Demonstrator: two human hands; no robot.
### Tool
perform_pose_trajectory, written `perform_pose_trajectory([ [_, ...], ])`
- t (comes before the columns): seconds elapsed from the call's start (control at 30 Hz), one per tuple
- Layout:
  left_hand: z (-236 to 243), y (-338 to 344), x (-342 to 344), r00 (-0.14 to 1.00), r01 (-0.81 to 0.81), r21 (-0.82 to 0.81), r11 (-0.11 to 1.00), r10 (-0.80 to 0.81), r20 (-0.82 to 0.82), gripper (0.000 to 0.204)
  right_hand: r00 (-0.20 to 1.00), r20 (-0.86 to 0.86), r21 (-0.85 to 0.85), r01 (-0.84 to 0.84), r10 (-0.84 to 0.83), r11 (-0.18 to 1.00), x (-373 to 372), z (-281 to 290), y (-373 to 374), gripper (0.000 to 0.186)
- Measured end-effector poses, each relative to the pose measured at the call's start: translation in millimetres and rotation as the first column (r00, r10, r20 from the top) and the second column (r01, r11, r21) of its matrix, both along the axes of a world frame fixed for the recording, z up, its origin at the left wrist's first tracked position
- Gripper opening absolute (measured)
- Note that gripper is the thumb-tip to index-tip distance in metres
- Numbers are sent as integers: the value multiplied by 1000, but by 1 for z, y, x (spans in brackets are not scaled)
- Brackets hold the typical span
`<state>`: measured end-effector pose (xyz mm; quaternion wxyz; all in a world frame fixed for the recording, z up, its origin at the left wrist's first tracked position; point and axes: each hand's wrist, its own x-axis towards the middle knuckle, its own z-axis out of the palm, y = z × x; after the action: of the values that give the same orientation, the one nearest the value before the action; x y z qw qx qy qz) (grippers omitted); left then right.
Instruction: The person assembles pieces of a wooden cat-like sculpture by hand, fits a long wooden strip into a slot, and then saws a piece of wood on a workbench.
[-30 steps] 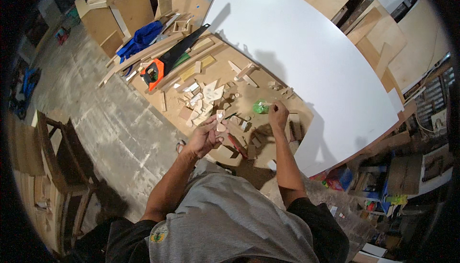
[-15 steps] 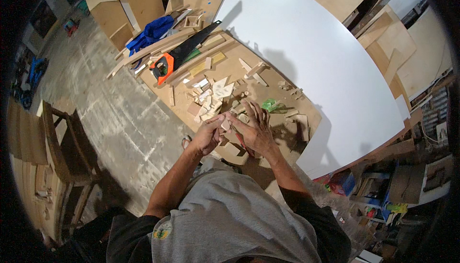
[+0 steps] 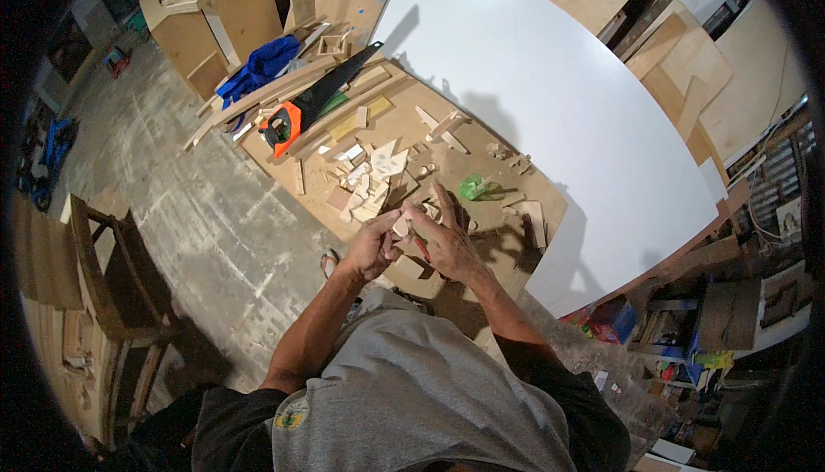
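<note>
The small wood piece (image 3: 400, 227) sits between the two hands, above the table (image 3: 402, 132), pinched by the left hand (image 3: 369, 247) between thumb and fingers. The right hand (image 3: 453, 248) meets its far end, one finger stretched outward; whether it grips or only presses, I cannot tell. The green container (image 3: 471, 186) stands beyond it.
</note>
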<state>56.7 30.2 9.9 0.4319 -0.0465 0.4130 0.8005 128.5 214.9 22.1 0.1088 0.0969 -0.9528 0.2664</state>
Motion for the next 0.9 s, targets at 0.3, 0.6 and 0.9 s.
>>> perform_pose_trajectory([
  [0.3,-16,0,0,1000,9,97,995,-9,-1,23,992,27,-165,129,-126,978,10,-7,-16,84],
  [0.6,-14,-3,3,999,-36,100,994,35,13,27,993,27,-190,118,-115,975,15,-16,-32,73],
  [0.9,3,-6,4,999,-46,65,997,48,-18,38,985,-123,1,121,-120,993,12,-20,-21,63],
])
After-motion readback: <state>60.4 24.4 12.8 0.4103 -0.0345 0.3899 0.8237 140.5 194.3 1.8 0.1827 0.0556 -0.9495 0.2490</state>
